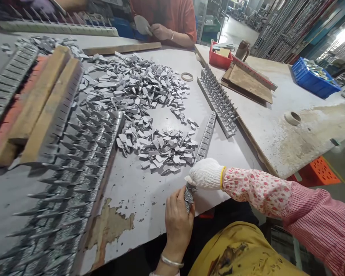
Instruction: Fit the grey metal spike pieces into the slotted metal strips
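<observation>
A narrow grey slotted strip (206, 137) lies slantwise on the table, its near end towards me. My left hand (178, 214), bare with a bangle at the wrist, is closed round that near end. My right hand (207, 174), in a white knitted glove, is closed over the strip just beyond the left one. Small pointed grey pieces show between the two hands; whether the glove pinches one is hidden. Left of the glove lies a pile of loose flat metal pieces (169, 149), joined to a larger heap (138, 82) behind it.
Strips with upright spikes stand at left (74, 168) and right (217, 99). Wooden bars (43, 96) lie at far left. A tape ring (187, 76) sits near the heap. The side table carries a red box (220, 59) and blue basket (313, 78). A person (166, 19) sits opposite.
</observation>
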`<state>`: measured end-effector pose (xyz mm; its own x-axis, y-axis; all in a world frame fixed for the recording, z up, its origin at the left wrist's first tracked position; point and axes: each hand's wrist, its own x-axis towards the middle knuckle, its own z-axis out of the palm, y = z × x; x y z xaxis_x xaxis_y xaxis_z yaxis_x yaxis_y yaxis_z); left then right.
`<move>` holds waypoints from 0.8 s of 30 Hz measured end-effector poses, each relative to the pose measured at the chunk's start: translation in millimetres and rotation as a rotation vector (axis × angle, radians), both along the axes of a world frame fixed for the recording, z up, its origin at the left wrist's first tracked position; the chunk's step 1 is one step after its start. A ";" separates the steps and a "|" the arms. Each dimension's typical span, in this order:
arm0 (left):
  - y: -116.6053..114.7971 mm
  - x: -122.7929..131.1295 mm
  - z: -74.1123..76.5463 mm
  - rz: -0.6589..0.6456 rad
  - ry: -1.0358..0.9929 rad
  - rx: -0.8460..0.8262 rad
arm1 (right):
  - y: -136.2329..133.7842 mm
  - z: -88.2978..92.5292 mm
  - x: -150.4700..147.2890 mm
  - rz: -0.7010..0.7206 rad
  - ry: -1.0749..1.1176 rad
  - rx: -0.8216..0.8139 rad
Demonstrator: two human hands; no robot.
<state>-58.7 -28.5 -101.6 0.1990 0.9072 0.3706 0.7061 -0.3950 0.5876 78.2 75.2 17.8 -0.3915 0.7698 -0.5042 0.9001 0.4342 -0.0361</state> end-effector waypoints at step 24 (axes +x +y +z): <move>69.1 -3.9 81.4 0.073 -0.588 -0.363 | -49.5 -5.8 53.5 0.063 0.649 0.436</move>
<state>-62.7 40.6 -20.2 -0.0078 0.9976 0.0689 0.2475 -0.0648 0.9667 131.8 25.7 12.1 -0.5536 0.8123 0.1836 0.7306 0.5795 -0.3612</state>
